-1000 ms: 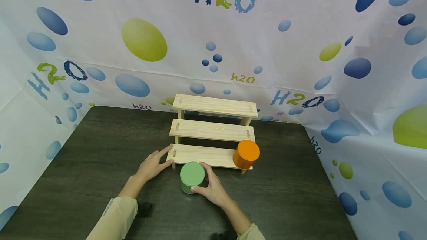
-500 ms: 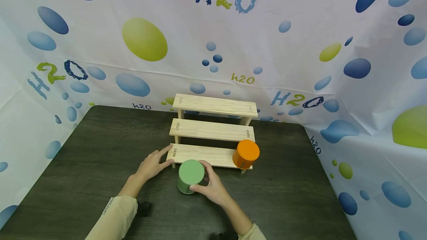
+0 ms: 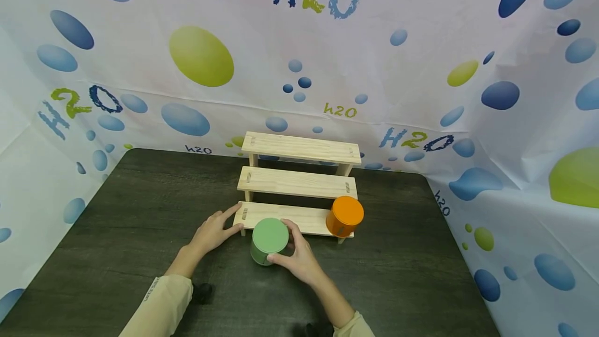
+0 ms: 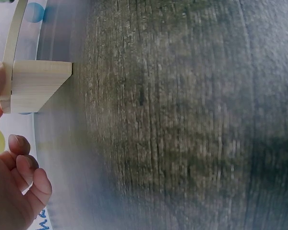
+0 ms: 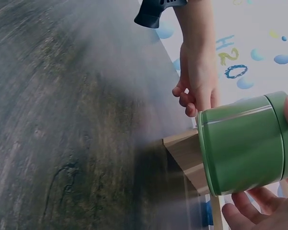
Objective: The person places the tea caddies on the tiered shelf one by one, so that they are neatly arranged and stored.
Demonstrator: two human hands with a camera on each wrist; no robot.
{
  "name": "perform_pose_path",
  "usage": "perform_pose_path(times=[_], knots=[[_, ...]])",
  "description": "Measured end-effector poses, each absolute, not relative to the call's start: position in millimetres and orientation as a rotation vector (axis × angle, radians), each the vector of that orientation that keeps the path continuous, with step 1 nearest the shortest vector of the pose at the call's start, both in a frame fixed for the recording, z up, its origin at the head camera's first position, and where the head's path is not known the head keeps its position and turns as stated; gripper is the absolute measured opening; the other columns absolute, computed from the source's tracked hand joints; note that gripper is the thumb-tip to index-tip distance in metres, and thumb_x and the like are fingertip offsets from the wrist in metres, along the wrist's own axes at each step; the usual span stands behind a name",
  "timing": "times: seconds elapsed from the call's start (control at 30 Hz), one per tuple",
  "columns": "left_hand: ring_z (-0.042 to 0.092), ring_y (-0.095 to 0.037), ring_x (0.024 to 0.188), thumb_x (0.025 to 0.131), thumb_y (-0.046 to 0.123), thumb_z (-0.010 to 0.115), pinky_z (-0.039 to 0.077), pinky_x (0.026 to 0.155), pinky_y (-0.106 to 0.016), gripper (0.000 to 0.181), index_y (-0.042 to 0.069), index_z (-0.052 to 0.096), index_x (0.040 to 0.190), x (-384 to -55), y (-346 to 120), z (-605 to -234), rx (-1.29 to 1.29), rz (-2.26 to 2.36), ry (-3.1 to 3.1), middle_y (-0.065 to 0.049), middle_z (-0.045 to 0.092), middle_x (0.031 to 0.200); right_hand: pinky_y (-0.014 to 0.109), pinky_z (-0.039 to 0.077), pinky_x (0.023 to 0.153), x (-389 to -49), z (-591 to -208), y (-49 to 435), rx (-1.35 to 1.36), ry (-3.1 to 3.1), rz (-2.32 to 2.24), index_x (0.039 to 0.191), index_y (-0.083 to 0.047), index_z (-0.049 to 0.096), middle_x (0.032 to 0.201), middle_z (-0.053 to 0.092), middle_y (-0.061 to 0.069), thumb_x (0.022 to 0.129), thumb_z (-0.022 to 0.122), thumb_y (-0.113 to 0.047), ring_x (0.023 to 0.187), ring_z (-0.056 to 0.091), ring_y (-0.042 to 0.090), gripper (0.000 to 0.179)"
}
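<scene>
A green lidded canister [image 3: 270,241] is gripped between the thumb and fingers of my right hand [image 3: 299,259]. In the right wrist view this canister [image 5: 245,143] hangs off the tabletop, close by the front of a three-tier wooden shelf [image 3: 281,216]. My left hand [image 3: 210,234] spans the left end of the lowest tier, index finger at its rear corner and thumb at the front one. The left wrist view shows the shelf's leg [image 4: 41,84] beside that hand, its other fingers [image 4: 31,175] curled loosely. An orange canister [image 3: 346,216] stands on the right end of the lowest tier.
The shelf stands on a dark wood-grain table [image 3: 140,212], near its back edge. A white sheet [image 3: 421,66] printed with blue and green drops hangs behind and on both sides. Dark wrist gear [image 3: 203,294] sits under the left forearm.
My right hand has raised the green canister off the tabletop and moved it slightly toward the shelf. My left hand stays at the shelf's end, and the orange canister has not moved.
</scene>
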State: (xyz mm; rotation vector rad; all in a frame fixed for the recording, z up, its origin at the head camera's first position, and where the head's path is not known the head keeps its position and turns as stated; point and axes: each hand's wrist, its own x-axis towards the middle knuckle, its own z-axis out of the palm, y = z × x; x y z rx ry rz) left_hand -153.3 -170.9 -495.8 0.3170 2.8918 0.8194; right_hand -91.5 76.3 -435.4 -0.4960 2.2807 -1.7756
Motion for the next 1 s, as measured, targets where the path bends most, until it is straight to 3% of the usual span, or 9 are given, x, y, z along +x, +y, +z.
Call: perform_pose_path(times=[0.57, 0.83, 1.0], knots=[[0.057, -0.044, 0.09, 0.087, 0.045, 0.057, 0.047, 0.064, -0.054, 0.065, 0.015, 0.036, 0.141, -154.8, -171.0, -497.5, 0.304, 0.806, 2.9, -0.029, 0.053, 0.111, 0.056, 0.034, 0.092, -101.2, -439.3, 76.3, -0.422, 2.326, -1.836, 0.136, -0.001, 0.032, 0.125, 0.046, 0.018, 0.076, 0.073, -0.007, 0.113, 0.043, 0.032, 0.072], [0.057, -0.043, 0.09, 0.087, 0.045, 0.057, 0.046, 0.065, -0.054, 0.065, 0.015, 0.036, 0.141, -154.4, -170.6, -496.5, 0.294, 0.81, 2.893, -0.028, 0.054, 0.109, 0.057, 0.034, 0.092, -99.3, -433.8, 75.1, -0.391, 2.364, -1.82, 0.135, 0.006, 0.03, 0.123, 0.047, 0.022, 0.076, 0.072, -0.006, 0.112, 0.044, 0.035, 0.073], [0.057, -0.043, 0.09, 0.087, 0.045, 0.057, 0.047, 0.064, -0.053, 0.065, 0.015, 0.036, 0.141, -153.4, -170.3, -495.5, 0.286, 0.814, 2.888, -0.028, 0.053, 0.11, 0.051, 0.037, 0.091, -97.7, -431.8, 74.2, -0.36, 2.394, -1.794, 0.135, 0.006, 0.031, 0.124, 0.047, 0.021, 0.076, 0.072, -0.008, 0.111, 0.045, 0.033, 0.073]])
